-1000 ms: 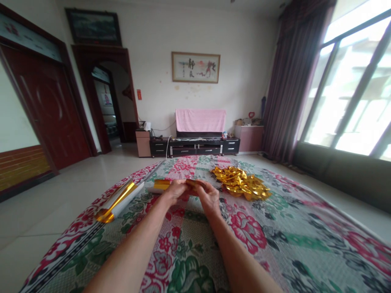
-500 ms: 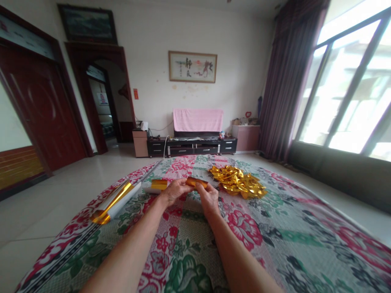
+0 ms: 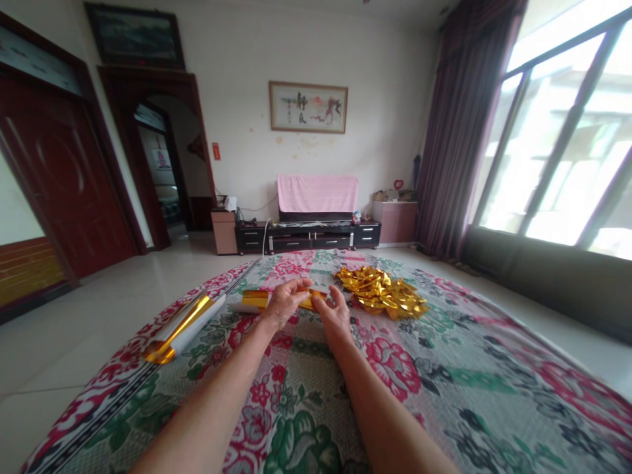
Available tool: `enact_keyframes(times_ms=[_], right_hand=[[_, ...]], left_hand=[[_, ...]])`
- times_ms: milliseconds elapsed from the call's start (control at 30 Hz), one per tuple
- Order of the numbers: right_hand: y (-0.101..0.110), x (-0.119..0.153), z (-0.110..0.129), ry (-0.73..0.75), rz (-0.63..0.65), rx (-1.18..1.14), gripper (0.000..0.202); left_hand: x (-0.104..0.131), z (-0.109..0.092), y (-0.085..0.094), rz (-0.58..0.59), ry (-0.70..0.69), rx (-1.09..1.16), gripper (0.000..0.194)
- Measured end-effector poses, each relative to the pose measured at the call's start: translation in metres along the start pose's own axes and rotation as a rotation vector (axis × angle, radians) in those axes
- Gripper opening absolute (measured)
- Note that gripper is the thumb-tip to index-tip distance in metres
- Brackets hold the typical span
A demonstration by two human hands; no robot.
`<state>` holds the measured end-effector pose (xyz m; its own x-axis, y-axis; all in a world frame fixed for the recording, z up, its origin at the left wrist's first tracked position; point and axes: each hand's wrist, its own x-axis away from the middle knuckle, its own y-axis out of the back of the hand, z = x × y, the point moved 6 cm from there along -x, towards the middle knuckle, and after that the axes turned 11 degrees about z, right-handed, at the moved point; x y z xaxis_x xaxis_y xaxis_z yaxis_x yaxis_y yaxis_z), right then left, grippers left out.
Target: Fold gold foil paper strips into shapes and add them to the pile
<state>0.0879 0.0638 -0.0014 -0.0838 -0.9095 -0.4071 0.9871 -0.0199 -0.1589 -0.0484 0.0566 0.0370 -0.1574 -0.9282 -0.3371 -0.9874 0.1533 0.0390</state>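
Note:
Between my two hands, just above the patterned cloth, is a small piece of gold foil paper (image 3: 307, 303). My left hand (image 3: 284, 304) pinches its left part between thumb and fingers. With the thumb on its near side, my right hand (image 3: 336, 315) grips the right part, and its fingers are lifted and curled behind. Left of my left hand lies a short roll of gold foil paper (image 3: 253, 300) with a pale outer side. Farther left is a longer roll of gold and white foil paper (image 3: 184, 326). A heap of folded gold foil pieces (image 3: 382, 293) lies beyond my right hand.
A floral cloth (image 3: 395, 421) covers the broad surface in front of me. Past its far edge stands a low black TV cabinet (image 3: 316, 238), with a pink cloth (image 3: 318, 193) draped over the screen. A curtain (image 3: 454, 131) and large windows are on the right.
The foil piece has tilted and sits slightly lower, showing a brighter gold face. My right fingers have lifted and spread from it, and my left fingers have shifted over its top.

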Motion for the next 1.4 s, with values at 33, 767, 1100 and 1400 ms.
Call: enact_keyframes(times_ms=[33,767,1100,1400], right_hand=[[-0.001,0.0,-0.006,-0.058,0.013,-0.078,0.062],[-0.007,0.001,-0.006,-0.152,0.108,-0.289,0.055],[0.001,0.003,0.001,-0.129,0.032,-0.195,0.044],[0.0,0.005,0.003,-0.147,0.038,-0.196,0.042]], left_hand=[[0.0,0.0,-0.001,0.006,0.002,0.0,0.034],[0.002,0.009,0.004,-0.024,0.129,0.171,0.031],[0.005,0.007,0.004,-0.023,0.109,0.047,0.03],[0.005,0.004,0.008,-0.062,0.051,-0.016,0.024]])
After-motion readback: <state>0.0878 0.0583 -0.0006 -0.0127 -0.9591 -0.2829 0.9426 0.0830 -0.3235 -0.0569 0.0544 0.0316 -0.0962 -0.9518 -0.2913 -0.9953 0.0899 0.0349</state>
